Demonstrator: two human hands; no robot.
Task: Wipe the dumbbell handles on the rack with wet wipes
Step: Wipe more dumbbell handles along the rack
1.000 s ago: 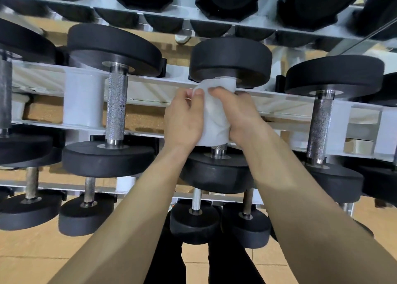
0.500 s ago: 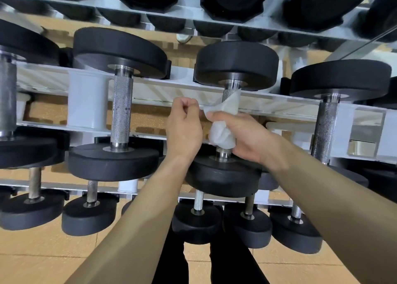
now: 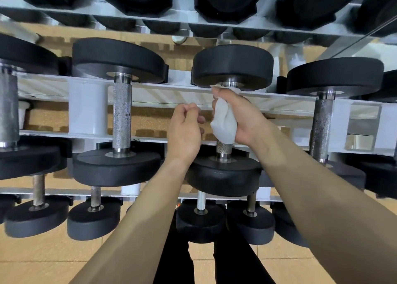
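Upward slid the right hand (image 3: 240, 116), fingers wrapping the soft, limp wet wipe (image 3: 223, 122) round the stiff knurled handle (image 3: 223, 148) on the rack's (image 3: 150, 94) middle rail; the left hand (image 3: 184, 131) curled empty beside it.

- Tan floor (image 3: 43, 262) of large smooth tiles, with thin dark seams between them.
- Farther back lies a speckled, cork-coloured mat (image 3: 148, 120) with jigsaw-toothed edges.
- Light is bright and even; shadows fall soft.

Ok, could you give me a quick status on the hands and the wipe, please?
Right hand grips wet wipe around dumbbell handle. Left hand curled beside it, holding nothing. Nothing blocking the handle.
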